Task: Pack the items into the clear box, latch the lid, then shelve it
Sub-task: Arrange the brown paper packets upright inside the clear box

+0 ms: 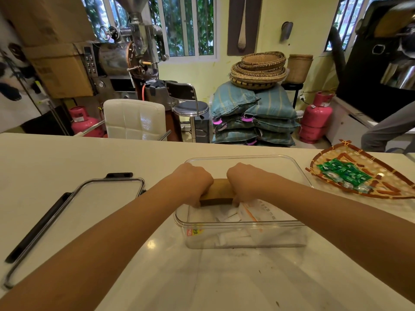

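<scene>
Both hands, left (pixel 193 182) and right (pixel 246 181), grip 1 block (pixel 219 191), lowering it level into the box (pixel 244 234); lid (pixel 94 198) waits aside.

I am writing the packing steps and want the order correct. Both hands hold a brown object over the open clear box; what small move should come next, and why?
Probably lower the brown object into the clear box and let go. The left hand and right hand grip its ends above white packets, and the lid lies aside.
</scene>
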